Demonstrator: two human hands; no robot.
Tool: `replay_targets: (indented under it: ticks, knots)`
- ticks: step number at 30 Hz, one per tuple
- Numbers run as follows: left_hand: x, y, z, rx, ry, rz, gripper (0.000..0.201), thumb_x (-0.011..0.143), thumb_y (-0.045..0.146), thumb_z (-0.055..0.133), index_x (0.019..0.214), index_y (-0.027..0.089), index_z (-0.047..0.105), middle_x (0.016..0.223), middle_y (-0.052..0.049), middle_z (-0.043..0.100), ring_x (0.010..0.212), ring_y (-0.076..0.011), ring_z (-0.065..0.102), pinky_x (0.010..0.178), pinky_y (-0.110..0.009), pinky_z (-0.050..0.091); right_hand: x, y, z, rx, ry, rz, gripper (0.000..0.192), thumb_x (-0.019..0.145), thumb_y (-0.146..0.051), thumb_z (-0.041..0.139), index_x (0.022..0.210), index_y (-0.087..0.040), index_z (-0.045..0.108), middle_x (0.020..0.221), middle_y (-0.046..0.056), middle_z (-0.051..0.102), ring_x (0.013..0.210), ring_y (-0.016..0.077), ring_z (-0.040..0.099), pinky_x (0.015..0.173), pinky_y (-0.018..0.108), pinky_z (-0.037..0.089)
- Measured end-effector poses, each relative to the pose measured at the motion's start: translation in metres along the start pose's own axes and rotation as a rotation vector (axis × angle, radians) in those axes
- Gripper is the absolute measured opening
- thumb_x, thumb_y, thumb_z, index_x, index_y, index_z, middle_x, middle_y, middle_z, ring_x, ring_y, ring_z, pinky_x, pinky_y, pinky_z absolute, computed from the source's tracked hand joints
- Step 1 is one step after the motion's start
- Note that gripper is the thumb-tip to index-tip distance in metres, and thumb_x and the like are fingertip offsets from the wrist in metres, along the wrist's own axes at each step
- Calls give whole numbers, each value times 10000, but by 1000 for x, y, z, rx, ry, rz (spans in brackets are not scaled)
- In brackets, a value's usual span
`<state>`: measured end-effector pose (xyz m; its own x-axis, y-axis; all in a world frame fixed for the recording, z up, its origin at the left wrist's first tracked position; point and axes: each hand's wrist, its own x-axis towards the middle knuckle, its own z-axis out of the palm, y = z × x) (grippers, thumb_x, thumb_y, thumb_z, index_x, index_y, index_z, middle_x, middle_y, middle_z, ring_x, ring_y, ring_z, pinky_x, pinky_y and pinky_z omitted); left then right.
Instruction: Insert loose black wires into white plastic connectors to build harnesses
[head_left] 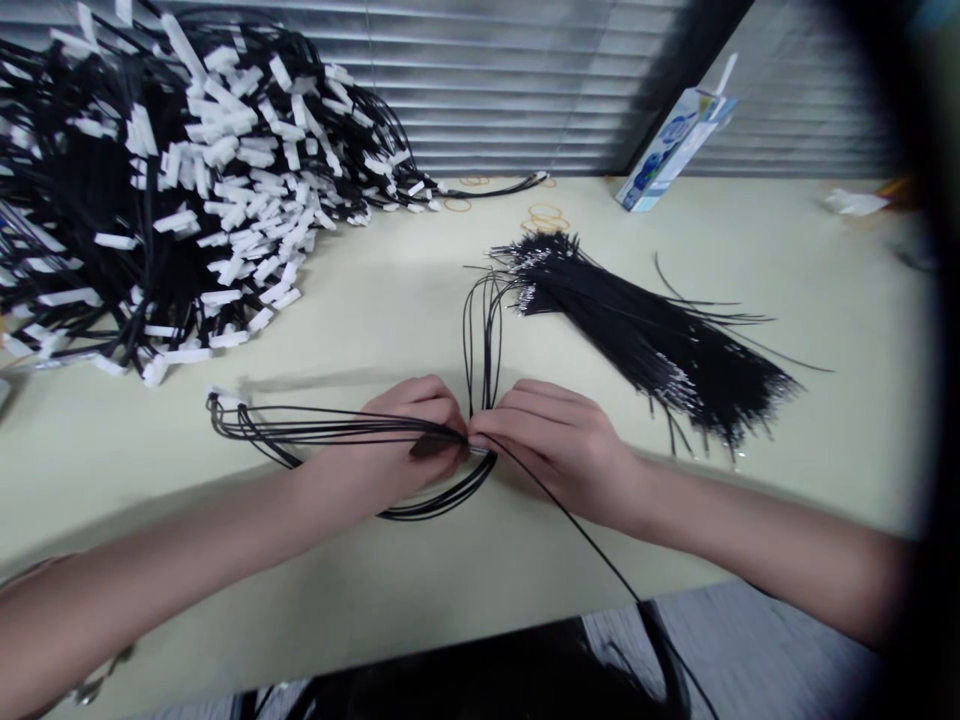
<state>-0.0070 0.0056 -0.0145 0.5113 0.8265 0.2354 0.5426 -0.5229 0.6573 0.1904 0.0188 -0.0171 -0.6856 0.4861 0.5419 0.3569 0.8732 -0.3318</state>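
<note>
Wires (337, 428) in a small looped bunch lie on the table (390, 300) near its front edge, pinched where left hand (416, 430) and right hand (559, 440) meet, between a tagged heap (172, 180) and a loose bundle (645, 335).

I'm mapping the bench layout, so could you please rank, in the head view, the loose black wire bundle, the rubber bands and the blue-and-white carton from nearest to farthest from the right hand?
From the right hand:
1. Loose black wire bundle, just beyond it, to the right.
2. Rubber bands, farther back, near the table's far edge.
3. Blue-and-white carton, farthest, leaning at the back right by the blinds.
</note>
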Motion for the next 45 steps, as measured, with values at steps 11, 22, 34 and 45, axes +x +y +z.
replay_targets:
  ticks: [11,22,34,45]
  knots:
    - [-1,0,0,0,-23,-2,92,773,98,595,758,188,606,840,6,569,749,-111,544,671,-235,424,4,-2,-1,177,-1,59,98,877,-128,521,835,-155,605,691,14,585,637,113,483,605,243,412]
    - [-1,2,-2,-27,-81,-22,100,789,98,570,791,193,600,860,-6,550,760,-124,533,669,-234,425,23,45,-27,1155,433,712,43,841,-205,623,815,-184,650,596,-62,511,538,40,473,571,154,450]
    - [0,5,-1,-72,-79,-63,119,779,74,568,749,187,589,852,5,535,736,-101,520,655,-214,414,13,95,-90,251,-47,765,304,857,-462,494,1034,-246,614,1059,46,660,928,192,611,802,344,463]
    - [1,7,-5,-36,-97,-48,98,796,104,561,765,196,576,871,-8,550,748,-115,528,650,-224,427,-30,72,-118,-509,-659,751,212,744,-330,585,588,-197,531,621,19,541,523,128,384,530,304,193]
